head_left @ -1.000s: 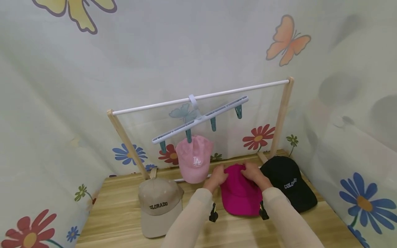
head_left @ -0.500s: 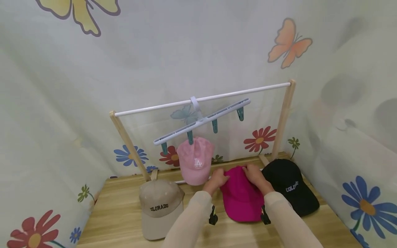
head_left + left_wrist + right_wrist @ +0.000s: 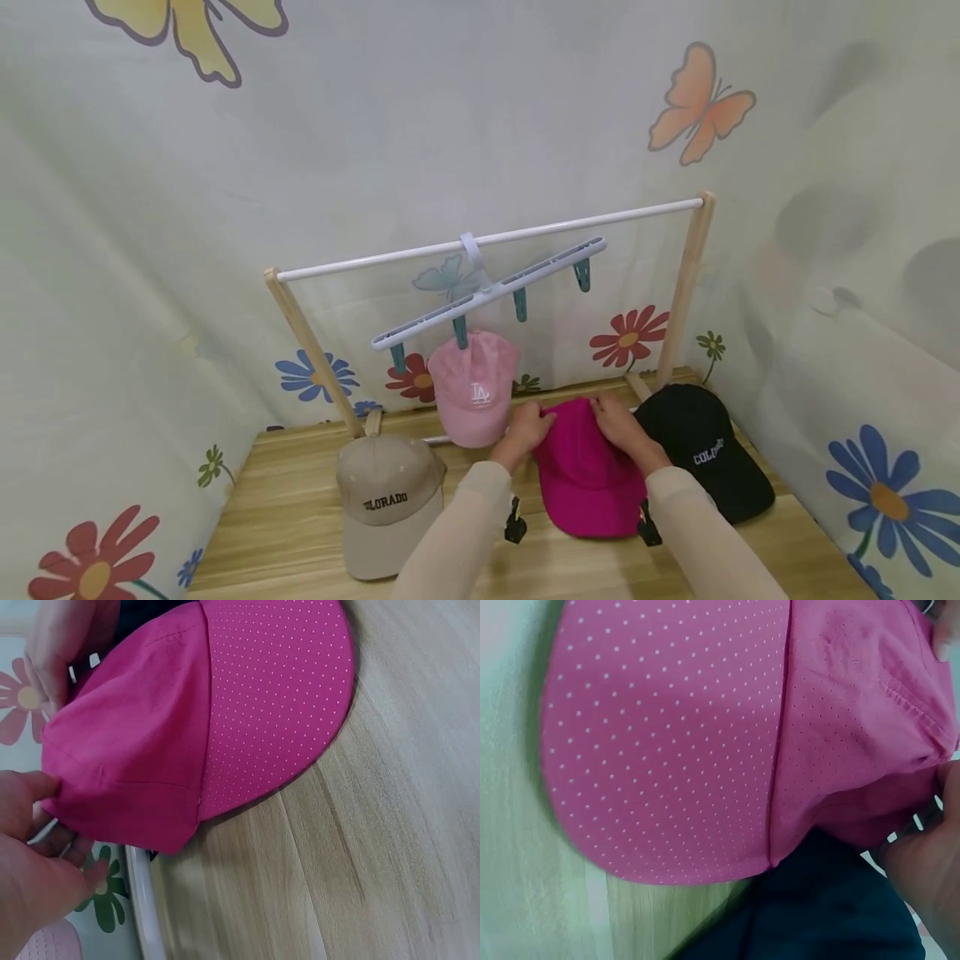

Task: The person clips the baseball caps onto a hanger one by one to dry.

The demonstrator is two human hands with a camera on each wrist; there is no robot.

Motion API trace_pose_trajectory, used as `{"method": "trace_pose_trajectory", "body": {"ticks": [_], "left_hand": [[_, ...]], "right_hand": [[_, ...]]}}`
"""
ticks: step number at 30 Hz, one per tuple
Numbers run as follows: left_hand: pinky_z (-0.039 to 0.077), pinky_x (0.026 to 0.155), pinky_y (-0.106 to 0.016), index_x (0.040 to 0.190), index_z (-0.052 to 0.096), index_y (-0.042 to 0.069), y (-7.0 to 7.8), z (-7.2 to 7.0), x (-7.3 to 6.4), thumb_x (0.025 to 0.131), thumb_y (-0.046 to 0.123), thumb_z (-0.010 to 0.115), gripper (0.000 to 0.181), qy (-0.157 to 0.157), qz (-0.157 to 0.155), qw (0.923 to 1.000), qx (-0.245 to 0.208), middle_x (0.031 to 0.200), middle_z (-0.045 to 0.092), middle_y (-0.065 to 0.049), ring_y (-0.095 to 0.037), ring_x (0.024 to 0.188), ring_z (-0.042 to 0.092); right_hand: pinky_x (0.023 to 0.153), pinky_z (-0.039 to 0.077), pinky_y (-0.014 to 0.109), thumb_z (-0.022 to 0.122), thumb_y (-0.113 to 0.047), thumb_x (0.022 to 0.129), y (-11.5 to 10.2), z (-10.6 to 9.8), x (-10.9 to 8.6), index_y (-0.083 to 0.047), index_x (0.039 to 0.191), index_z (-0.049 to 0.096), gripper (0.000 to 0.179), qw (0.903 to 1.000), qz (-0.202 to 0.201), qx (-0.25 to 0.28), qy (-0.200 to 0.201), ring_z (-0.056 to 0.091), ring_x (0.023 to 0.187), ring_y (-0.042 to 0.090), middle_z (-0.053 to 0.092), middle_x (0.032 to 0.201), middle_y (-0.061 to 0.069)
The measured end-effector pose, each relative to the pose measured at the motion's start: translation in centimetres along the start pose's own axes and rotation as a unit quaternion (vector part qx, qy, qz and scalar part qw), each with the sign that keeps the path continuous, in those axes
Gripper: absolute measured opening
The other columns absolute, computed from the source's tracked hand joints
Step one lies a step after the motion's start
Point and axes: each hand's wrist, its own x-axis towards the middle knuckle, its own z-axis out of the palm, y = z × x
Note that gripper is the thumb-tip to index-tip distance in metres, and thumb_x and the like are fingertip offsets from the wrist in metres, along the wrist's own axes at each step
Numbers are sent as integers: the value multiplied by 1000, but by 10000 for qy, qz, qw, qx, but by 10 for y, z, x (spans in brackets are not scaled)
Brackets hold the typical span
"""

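A magenta baseball cap (image 3: pixel 581 458) stands on the wooden table, its brim toward me; tiny pale dots cover the brim (image 3: pixel 277 697) in the left wrist view. My left hand (image 3: pixel 527 432) pinches the crown's left back edge between thumb and fingers. On the other side, my right hand (image 3: pixel 621 423) grips the top right of the crown, and some of its fingers are hidden behind the fabric. Just left of the left hand, a pink LA cap (image 3: pixel 474 392) hangs from a green clip (image 3: pixel 460 331). A black cap (image 3: pixel 705 450) lies close beside my right hand.
A pale blue clip hanger (image 3: pixel 487 293) hooks over the white rod (image 3: pixel 585 223) of a wooden-legged rack and tilts up to the right. Several green clips hang from it. At the left, a beige COLORADO cap (image 3: pixel 386 500) rests on the table (image 3: pixel 262 517). Flowered curtains surround the table.
The magenta cap's brim has shifted slightly down and to the right, and its crown is pulled more out of shape. Both hands keep hold of it. The head view has shifted slightly.
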Motion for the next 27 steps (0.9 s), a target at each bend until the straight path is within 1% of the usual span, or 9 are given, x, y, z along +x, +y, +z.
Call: {"method": "trace_pose_trajectory", "body": {"ticks": [1,4,8,12,15,18,22,25,27], "left_hand": [[52,69,-29,100,72,-1,0,-1,0,100,20,65,22,2,8,10000,-63,86,70,-9,-18,77,60],[53,74,-29,104,72,1,2,-4,-1,100,21,66,21,32,168,9995,-272,93,72,-12,-19,82,63],[54,78,-28,106,71,2,2,-5,-1,99,20,68,19,90,337,9981,-505,99,74,-13,-20,89,67],[54,79,-26,105,72,3,-3,-3,-1,99,19,67,18,190,419,9977,-494,98,75,-9,-19,91,68],[54,78,-25,105,73,2,-7,-3,-2,99,16,67,16,242,426,9970,-600,99,75,-10,-18,90,68],[53,75,-25,102,73,-3,-12,-4,-4,98,10,67,14,358,483,9954,-751,97,74,-14,-17,85,66],[49,70,-25,97,70,-5,-18,-7,-5,97,6,66,12,457,589,9940,-799,91,72,-17,-15,77,59],[48,70,-26,97,68,-4,-19,-10,-6,99,7,63,13,343,570,9947,-784,89,69,-15,-14,76,55],[49,72,-27,99,67,-2,-18,-12,-6,101,8,60,13,212,576,9954,-732,90,68,-13,-16,78,57]], "right_hand": [[78,47,50,43,-10,108,-4,-1,-1,7,99,58,25,10000,70,-64,29,57,89,36,59,95,21],[85,47,53,43,-6,108,-8,-1,-1,10,107,59,23,9995,240,-175,92,59,98,40,62,104,24],[87,48,55,42,-7,108,-7,1,0,12,112,59,26,9995,209,-102,192,60,101,43,63,107,27],[88,48,55,44,-8,108,-11,2,-1,10,115,61,26,9995,212,-52,247,61,102,42,65,109,26],[84,49,52,47,-10,107,-14,2,-2,6,115,63,24,9996,193,-54,201,63,99,38,67,108,23],[83,50,50,51,-12,106,-15,1,-3,3,115,65,22,9999,84,-70,128,64,97,35,68,108,20],[79,52,46,57,-15,104,-15,0,-5,3,114,66,23,9997,-216,-129,41,66,92,32,70,103,18],[74,52,42,60,-18,102,-15,0,-5,2,114,68,25,9993,-299,-188,-101,65,86,27,70,99,14],[74,52,40,61,-20,102,-16,-1,-4,1,116,69,26,9993,-222,-216,-221,65,86,24,71,100,12]]}}
